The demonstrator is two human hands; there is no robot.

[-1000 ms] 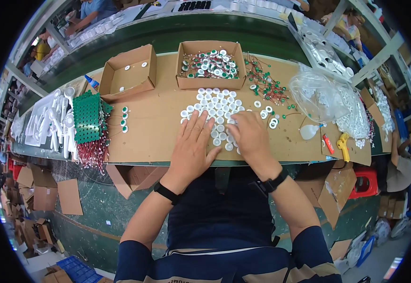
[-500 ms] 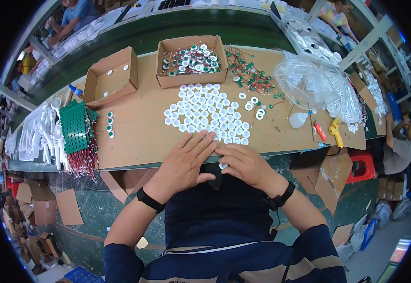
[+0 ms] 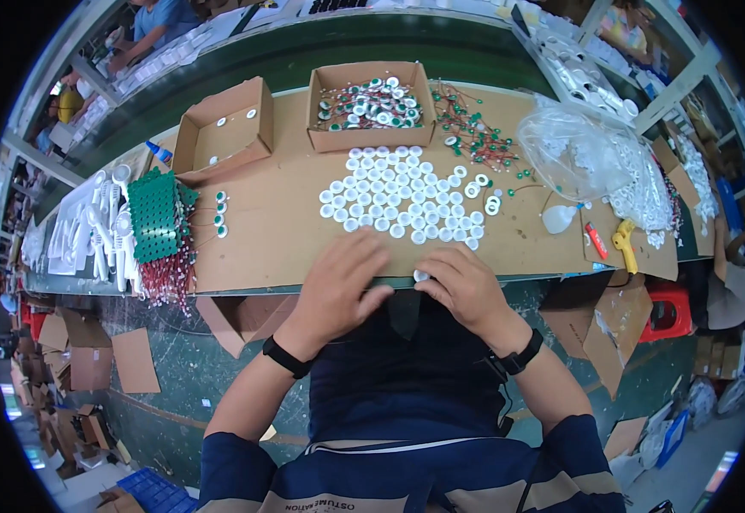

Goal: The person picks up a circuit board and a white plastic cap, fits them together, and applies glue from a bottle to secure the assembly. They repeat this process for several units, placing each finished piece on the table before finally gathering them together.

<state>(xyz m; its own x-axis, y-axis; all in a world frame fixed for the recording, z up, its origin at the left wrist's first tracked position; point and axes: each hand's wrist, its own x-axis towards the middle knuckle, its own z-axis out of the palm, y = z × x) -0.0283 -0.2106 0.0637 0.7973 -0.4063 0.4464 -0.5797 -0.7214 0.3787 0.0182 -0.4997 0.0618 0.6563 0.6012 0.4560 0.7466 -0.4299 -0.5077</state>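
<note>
At the table's front edge, my right hand pinches a small round white cap between thumb and fingers. My left hand is beside it with fingers stretched out and thumb apart, slightly blurred and holding nothing. Just beyond both hands, several white caps lie in close rows on the cardboard-covered table. Some white rings sit at the right end of that group. The left fingertips are near the closest caps; whether they touch any is not clear.
Behind the caps stands a cardboard box of wired discs, beside loose green-tipped wires. Farther left are a shallower box, green perforated sheets and white handles. A bag of white parts, squeeze bottle and yellow tool lie right.
My left hand has drawn back slightly from the front caps, its fingers now blurred. A few front caps sit differently. My right hand keeps its cap. The whole view has shifted.
</note>
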